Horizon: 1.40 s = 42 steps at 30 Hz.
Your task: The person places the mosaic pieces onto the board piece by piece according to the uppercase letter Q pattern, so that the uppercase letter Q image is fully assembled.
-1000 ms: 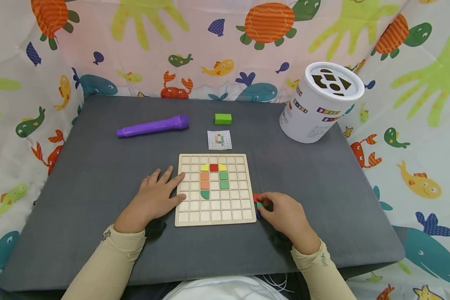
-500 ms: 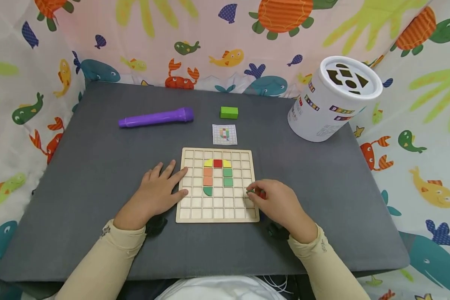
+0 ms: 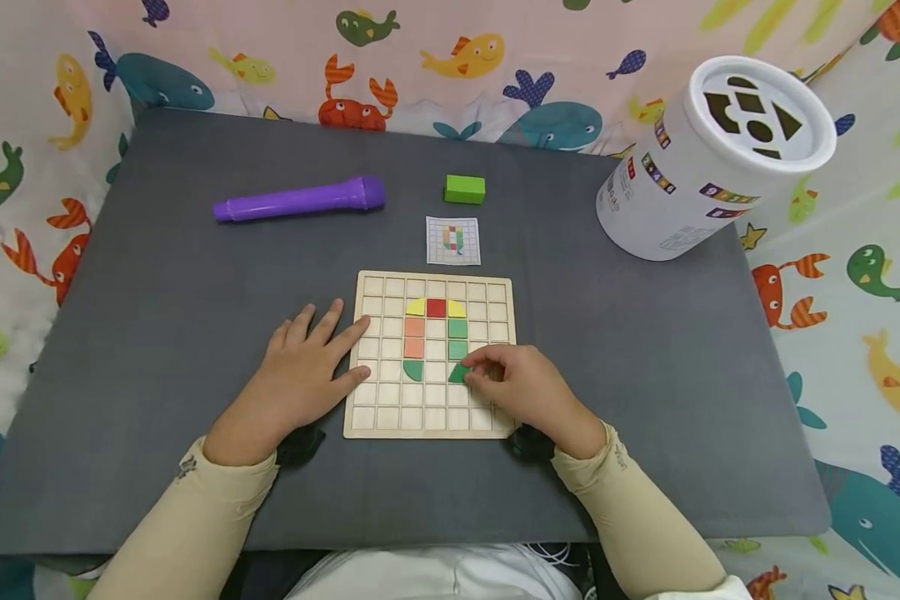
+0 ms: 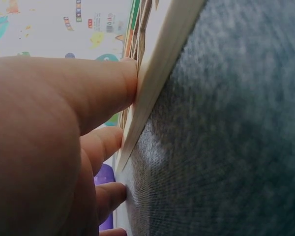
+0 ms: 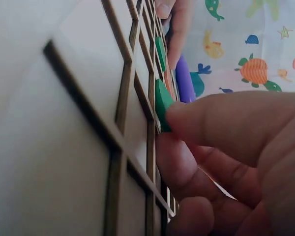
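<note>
A wooden grid board lies on the table with coloured tiles in some cells. They include a red square, yellow corner tiles, orange squares, green squares and a green quarter-round tile. My right hand pinches another green tile with a curved side, at the cell below the green squares. The right wrist view shows this green tile tilted between thumb and finger. With fingers spread, my left hand rests on the board's left edge, thumb and index touching its frame.
Behind the board lies a small pattern card, then a bright green block. A purple stick with a wider end lies at the back left. At the back right stands a white tub with shaped holes in its lid.
My right hand has picked up the green tile from beside the board's right edge and carried it left onto the grid. The left hand stays on the board. The head view has shifted slightly.
</note>
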{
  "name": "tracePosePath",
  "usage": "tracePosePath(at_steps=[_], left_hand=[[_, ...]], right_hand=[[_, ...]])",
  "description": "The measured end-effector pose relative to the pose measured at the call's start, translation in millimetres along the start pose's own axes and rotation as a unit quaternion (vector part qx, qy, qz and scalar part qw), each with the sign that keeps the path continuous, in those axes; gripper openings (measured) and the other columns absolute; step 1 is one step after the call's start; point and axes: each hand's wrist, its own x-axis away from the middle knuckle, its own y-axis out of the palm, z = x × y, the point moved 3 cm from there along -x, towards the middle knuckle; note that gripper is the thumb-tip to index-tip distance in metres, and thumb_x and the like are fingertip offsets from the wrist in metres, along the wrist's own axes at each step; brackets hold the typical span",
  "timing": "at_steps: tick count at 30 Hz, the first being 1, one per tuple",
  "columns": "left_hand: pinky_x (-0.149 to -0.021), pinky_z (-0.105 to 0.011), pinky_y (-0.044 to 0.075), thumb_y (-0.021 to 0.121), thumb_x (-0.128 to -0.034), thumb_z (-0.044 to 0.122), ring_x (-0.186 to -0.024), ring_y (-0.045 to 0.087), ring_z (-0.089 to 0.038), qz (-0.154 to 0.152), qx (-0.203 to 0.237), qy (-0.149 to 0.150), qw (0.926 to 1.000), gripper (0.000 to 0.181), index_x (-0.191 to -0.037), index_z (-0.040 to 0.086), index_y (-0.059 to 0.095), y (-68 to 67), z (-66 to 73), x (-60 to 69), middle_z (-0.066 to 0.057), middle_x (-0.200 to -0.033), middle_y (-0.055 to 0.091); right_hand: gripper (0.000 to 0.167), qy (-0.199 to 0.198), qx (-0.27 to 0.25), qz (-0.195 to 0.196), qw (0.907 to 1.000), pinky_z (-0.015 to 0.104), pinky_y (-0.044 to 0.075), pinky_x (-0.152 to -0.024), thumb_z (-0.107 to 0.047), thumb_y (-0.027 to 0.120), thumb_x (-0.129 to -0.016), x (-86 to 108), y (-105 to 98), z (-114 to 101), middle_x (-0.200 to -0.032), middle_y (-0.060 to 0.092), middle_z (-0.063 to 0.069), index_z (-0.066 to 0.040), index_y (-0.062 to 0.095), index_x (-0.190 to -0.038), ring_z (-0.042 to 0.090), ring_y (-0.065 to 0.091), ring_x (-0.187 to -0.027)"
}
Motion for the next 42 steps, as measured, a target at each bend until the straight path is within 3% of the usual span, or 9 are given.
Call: tracePosePath(at_steps=[4, 11, 17, 20, 26, 30, 37, 39, 42], left_hand=[[-0.121, -0.073, 0.012, 0.058, -0.1093, 0.051, -0.158, 0.010, -0.054, 0.006, 0.000, 0.002, 1.0000, 0.074, -0.172, 0.025, 0.029, -5.3, 0.9, 1.9, -0.018, -0.177, 0.013], [-0.121, -0.074, 0.013, 0.059, -0.1090, 0.050, -0.157, 0.010, -0.054, 0.001, 0.000, 0.001, 1.0000, 0.073, -0.171, 0.023, 0.031, -5.7, 1.3, 2.0, -0.019, -0.177, 0.014], [-0.120, -0.074, 0.012, 0.058, -0.1098, 0.049, -0.157, 0.009, -0.054, 0.005, -0.001, 0.006, 1.0000, 0.072, -0.171, 0.022, 0.030, -4.5, 2.2, 2.6, -0.019, -0.177, 0.013], [-0.121, -0.074, 0.010, 0.056, -0.1103, 0.049, -0.158, 0.008, -0.054, -0.005, 0.002, 0.006, 1.0000, 0.073, -0.172, 0.022, 0.029, -4.0, 1.8, 2.3, -0.019, -0.177, 0.012], [-0.120, -0.074, 0.009, 0.054, -0.1106, 0.051, -0.158, 0.005, -0.054, -0.015, 0.003, 0.009, 0.9998, 0.074, -0.173, 0.022, 0.026, 0.3, -0.6, -0.2, -0.020, -0.177, 0.009], [-0.120, -0.075, 0.009, 0.054, -0.1101, 0.052, -0.158, 0.004, -0.055, -0.011, 0.000, 0.007, 0.9999, 0.075, -0.173, 0.021, 0.025, -0.3, -6.2, 0.0, -0.020, -0.177, 0.008], [-0.119, -0.076, 0.009, 0.054, -0.1095, 0.055, -0.157, 0.005, -0.056, -0.010, -0.005, 0.018, 0.9998, 0.077, -0.173, 0.022, 0.025, 3.5, -4.9, -2.6, -0.020, -0.177, 0.009], [-0.120, -0.075, 0.010, 0.053, -0.1095, 0.055, -0.157, 0.007, -0.055, -0.003, -0.007, 0.017, 0.9998, 0.076, -0.172, 0.023, 0.026, 6.0, -5.6, -1.6, -0.019, -0.177, 0.010], [-0.120, -0.074, 0.011, 0.054, -0.1095, 0.054, -0.157, 0.008, -0.054, 0.009, -0.006, 0.017, 0.9998, 0.075, -0.172, 0.023, 0.028, 6.2, -4.8, -1.4, -0.019, -0.177, 0.011]], right_hand=[[0.016, -0.045, 0.054, 0.020, 0.9974, 0.030, 0.049, -0.062, -0.018, 0.082, -0.096, -0.8, -2, -6, -0.089, 0.065, -0.015, -0.021, 0.084, -0.112, 0.006, 0.055, -0.069], [0.023, -0.116, 0.151, 0.036, 0.9810, 0.027, 0.050, -0.064, -0.009, 0.081, -0.096, 0.1, -1, -11, -0.095, 0.065, -0.010, -0.024, 0.088, -0.112, 0.006, 0.056, -0.076], [0.023, -0.128, 0.155, 0.040, 0.9787, 0.027, 0.051, -0.064, -0.008, 0.078, -0.098, -1.8, -1, -13, -0.098, 0.067, -0.009, -0.024, 0.088, -0.111, 0.006, 0.059, -0.078], [0.020, -0.116, 0.144, 0.040, 0.9820, 0.028, 0.052, -0.065, -0.014, 0.076, -0.101, -1.7, -9, -10, -0.100, 0.068, -0.008, -0.022, 0.087, -0.114, 0.005, 0.059, -0.077], [0.022, -0.042, 0.127, 0.098, 0.9862, 0.035, 0.046, -0.061, -0.018, 0.074, -0.103, 9.3, -49, 1, -0.095, 0.067, -0.005, -0.014, 0.082, -0.123, 0.012, 0.052, -0.071], [0.027, -0.008, 0.135, 0.079, 0.9876, 0.038, 0.046, -0.062, -0.022, 0.074, -0.103, 12.8, -64, 4, -0.097, 0.068, -0.003, -0.014, 0.079, -0.129, 0.017, 0.053, -0.071], [0.038, 0.009, 0.215, 0.003, 0.9765, 0.042, 0.057, -0.083, -0.020, 0.085, -0.092, 40.6, -50, 22, -0.116, 0.073, -0.001, -0.015, 0.079, -0.128, 0.017, 0.065, -0.093], [0.036, 0.004, 0.225, 0.003, 0.9744, 0.041, 0.057, -0.081, -0.017, 0.085, -0.091, 43.8, -45, 25, -0.117, 0.074, -0.001, -0.014, 0.079, -0.126, 0.016, 0.065, -0.091], [0.028, -0.003, 0.242, 0.035, 0.9697, 0.039, 0.057, -0.076, -0.017, 0.085, -0.090, 41.6, -47, 22, -0.109, 0.075, -0.004, -0.016, 0.081, -0.118, 0.014, 0.064, -0.085]])
